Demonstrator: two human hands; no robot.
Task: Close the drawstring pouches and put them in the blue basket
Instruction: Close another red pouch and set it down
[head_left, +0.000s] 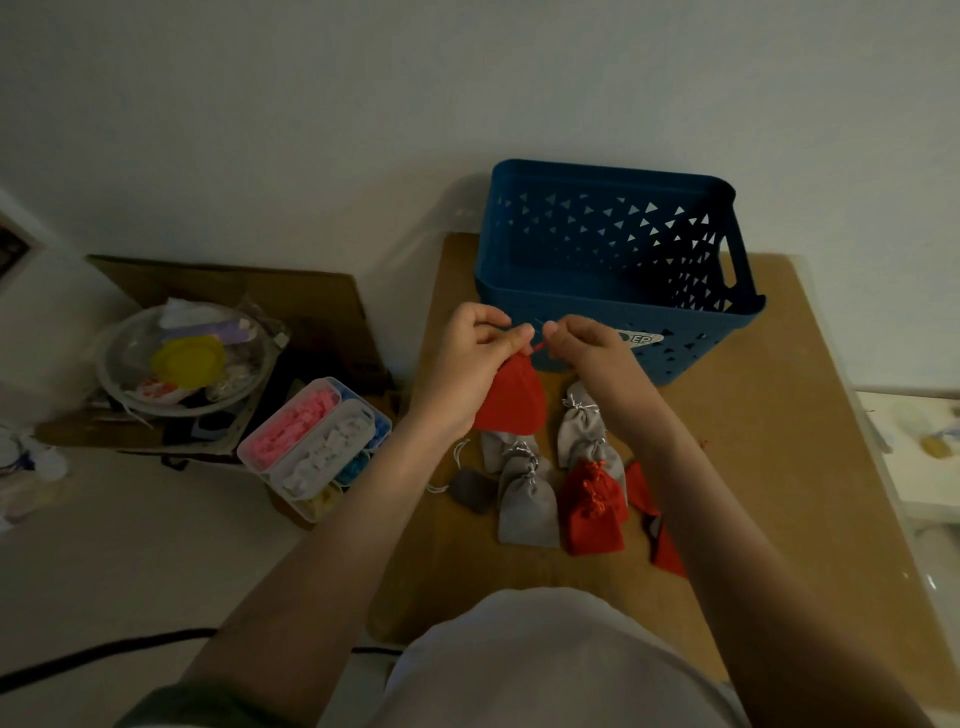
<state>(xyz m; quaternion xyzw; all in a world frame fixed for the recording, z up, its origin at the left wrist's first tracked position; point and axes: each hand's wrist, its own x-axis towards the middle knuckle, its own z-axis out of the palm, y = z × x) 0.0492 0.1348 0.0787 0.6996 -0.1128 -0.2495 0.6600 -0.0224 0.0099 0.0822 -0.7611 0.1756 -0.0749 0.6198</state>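
Dim, flat indoor light, soft shadows, slight softness throughout, and wide-angle bending toward the edges.

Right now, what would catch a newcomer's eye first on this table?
The red pouch is held up mid-table, with the left hand and right hand pinching its string at the mouth. Just behind it stands the blue basket, with no pouches visible inside. Nearer the person, a pile of grey and red pouches lies on the table.
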